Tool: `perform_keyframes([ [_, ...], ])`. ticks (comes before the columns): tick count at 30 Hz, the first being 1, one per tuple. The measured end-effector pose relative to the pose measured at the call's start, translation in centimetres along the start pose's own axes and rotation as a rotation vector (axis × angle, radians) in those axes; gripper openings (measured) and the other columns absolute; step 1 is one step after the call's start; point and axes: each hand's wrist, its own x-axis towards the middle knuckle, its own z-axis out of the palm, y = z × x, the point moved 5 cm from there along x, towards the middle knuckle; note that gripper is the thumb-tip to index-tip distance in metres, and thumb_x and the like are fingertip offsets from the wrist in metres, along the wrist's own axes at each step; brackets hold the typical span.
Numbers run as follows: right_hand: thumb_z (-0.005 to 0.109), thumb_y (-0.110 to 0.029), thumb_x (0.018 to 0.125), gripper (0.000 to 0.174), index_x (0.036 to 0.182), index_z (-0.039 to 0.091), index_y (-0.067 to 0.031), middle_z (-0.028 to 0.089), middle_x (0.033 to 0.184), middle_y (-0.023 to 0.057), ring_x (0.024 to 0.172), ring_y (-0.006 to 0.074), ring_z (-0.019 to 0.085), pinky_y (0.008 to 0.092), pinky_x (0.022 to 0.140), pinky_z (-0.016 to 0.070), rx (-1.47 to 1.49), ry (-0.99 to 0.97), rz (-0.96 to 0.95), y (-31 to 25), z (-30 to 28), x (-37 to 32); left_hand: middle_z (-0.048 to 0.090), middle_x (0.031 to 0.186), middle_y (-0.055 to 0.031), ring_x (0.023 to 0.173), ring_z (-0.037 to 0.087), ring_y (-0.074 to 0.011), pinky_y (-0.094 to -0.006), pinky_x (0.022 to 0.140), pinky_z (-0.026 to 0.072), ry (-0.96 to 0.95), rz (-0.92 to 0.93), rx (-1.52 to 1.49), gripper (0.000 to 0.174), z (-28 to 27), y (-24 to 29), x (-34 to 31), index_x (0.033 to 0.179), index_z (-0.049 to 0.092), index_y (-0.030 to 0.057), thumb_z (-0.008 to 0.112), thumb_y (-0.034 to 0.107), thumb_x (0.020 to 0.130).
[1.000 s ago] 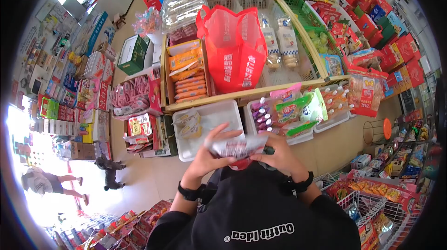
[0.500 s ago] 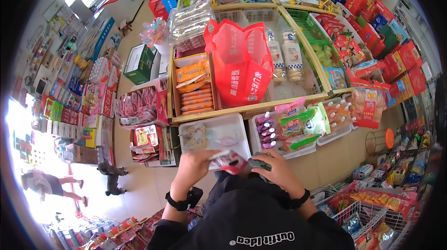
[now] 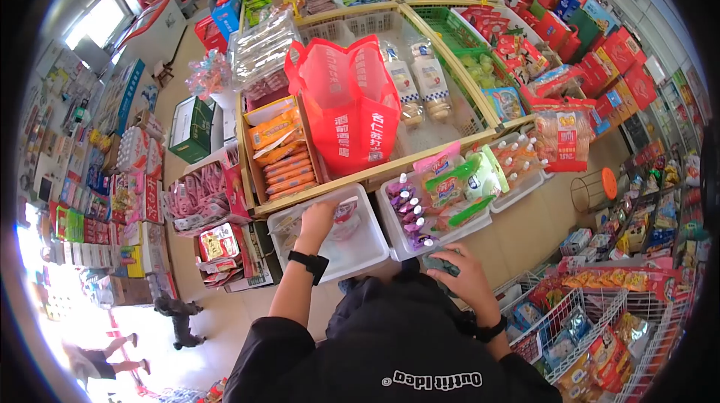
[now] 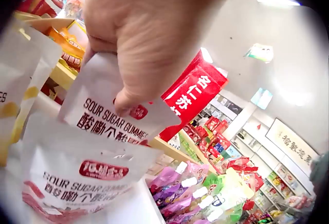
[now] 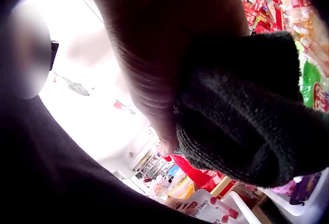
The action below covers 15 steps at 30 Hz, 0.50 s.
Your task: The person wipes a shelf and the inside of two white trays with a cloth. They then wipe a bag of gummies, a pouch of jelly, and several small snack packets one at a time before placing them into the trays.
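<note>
My left hand (image 3: 318, 221) is over the white tray (image 3: 367, 242), pinching a white pouch of sour sugar gummies (image 4: 103, 98) by its upper part, the thumb across its front. A second gummy pouch (image 4: 85, 172) with a red label stands right in front of it in the left wrist view. Pouches with yellow print (image 4: 20, 75) are at the tray's left end. In my right hand (image 3: 466, 274), to the right of the tray and close to my body, is a bunched dark grey cloth (image 5: 241, 111), the fingers curled round it.
Behind the tray, a wood-edged display holds a red carrier bag (image 3: 345, 103), an orange-packet box (image 3: 281, 152) and bread bags (image 3: 431, 84). A tray of spouted jelly pouches (image 3: 442, 193) stands at right, wire baskets (image 3: 577, 313) at lower right. A dark dog (image 3: 178, 319) is on the floor at left.
Both hands were on a gummy pouch in front of my chest. The right hand drew away with the cloth; the left carried the pouch forward and left into the white tray.
</note>
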Motion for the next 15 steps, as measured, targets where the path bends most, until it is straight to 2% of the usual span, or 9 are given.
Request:
perform_keyframes([
  [2,0.08,-0.017,0.071,0.032,0.1,0.068,-0.0064,0.06,0.103,0.012,0.091,0.0312,0.062,0.0367,0.079,0.0499,0.004,0.023,0.027,0.0,-0.1,-0.4,0.067,0.093,-0.0152,0.087,0.064,-0.0358,-0.0455,0.073,0.0525,0.213,0.056,-0.111,0.022,-0.5,0.1,-0.2,0.101,0.067,0.0124,0.057,0.012,0.082],
  [3,0.08,-0.017,0.071,0.032,0.099,0.068,-0.0062,0.06,0.102,0.0118,0.091,0.0311,0.062,0.0365,0.079,0.0499,0.014,0.039,0.038,0.0,-0.2,-0.6,0.064,0.1,-0.0139,0.097,0.061,-0.0341,-0.0434,0.078,0.0513,0.315,0.11,-0.171,0.024,-0.8,0.2,-0.8,0.103,0.064,0.0072,0.063,0.016,0.081],
  [6,0.08,-0.015,0.071,0.031,0.099,0.068,-0.0058,0.06,0.102,0.0117,0.089,0.0306,0.062,0.0359,0.078,0.0498,0.017,0.059,0.05,-0.2,-0.4,-0.7,0.064,0.102,-0.0123,0.103,0.058,-0.0327,-0.042,0.083,0.0498,0.294,0.079,-0.233,0.028,-1.6,0.3,-2.3,0.101,0.066,0.0066,0.069,0.022,0.079],
  [10,0.08,-0.016,0.072,0.031,0.098,0.068,-0.0059,0.061,0.1,0.0119,0.088,0.0306,0.062,0.0362,0.078,0.05,-0.032,0.069,0.02,-1.1,-0.9,-0.3,0.064,0.101,-0.0125,0.101,0.059,-0.0325,-0.0414,0.083,0.0498,0.193,0.12,-0.169,0.028,-1.2,1.3,-4.8,0.096,0.066,0.006,0.071,0.026,0.078],
  [13,0.08,-0.016,0.072,0.031,0.098,0.068,-0.0059,0.061,0.099,0.0119,0.088,0.0309,0.062,0.0364,0.077,0.0503,-0.048,0.056,-0.008,-1.4,-0.8,0.0,0.066,0.097,-0.014,0.095,0.061,-0.0336,-0.0428,0.08,0.051,0.203,0.197,-0.191,0.018,1.0,1.0,-4.7,0.093,0.067,0.007,0.065,0.02,0.08],
  [15,0.08,-0.017,0.071,0.031,0.098,0.068,-0.006,0.061,0.099,0.0118,0.089,0.031,0.062,0.0366,0.077,0.0505,-0.05,0.043,-0.016,-1.5,-0.7,0.1,0.067,0.092,-0.0149,0.087,0.064,-0.0358,-0.0453,0.076,0.0524,-0.008,0.09,-0.063,0.016,3.8,0.1,-4.2,0.094,0.066,0.0083,0.057,0.01,0.081],
])
